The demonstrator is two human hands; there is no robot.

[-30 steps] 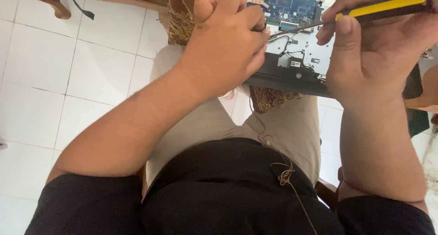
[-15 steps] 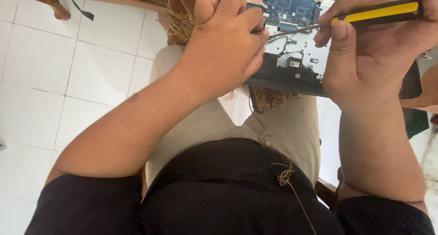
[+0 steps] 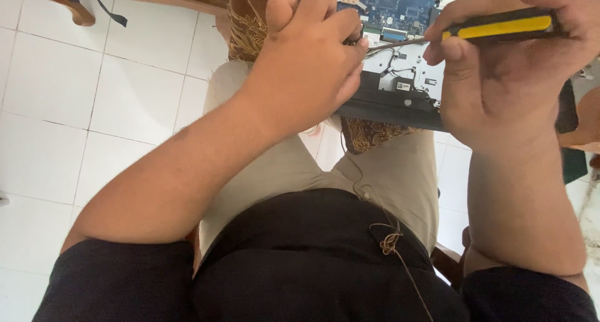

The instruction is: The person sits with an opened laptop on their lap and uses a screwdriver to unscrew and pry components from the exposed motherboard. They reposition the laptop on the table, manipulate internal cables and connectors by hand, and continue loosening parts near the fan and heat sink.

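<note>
An opened laptop base (image 3: 400, 78) rests on a brown patterned cloth (image 3: 244, 22) over my knees, its blue circuit board (image 3: 400, 3) showing at the top. My right hand (image 3: 519, 72) grips a yellow and black screwdriver (image 3: 494, 27), whose metal shaft points left toward my left hand. My left hand (image 3: 312, 59) is curled over the board's left part, fingers closed near the screwdriver tip; whatever sits under the fingers is hidden.
White floor tiles (image 3: 94, 109) spread to the left. A wooden furniture edge (image 3: 69, 0) with a black strap (image 3: 100, 3) runs along the top left. My beige trousers (image 3: 300, 172) and black shirt (image 3: 312, 259) fill the lower middle.
The screwdriver in my right hand has tilted and shifted slightly, its tip staying by my left fingers. My left hand has barely moved.
</note>
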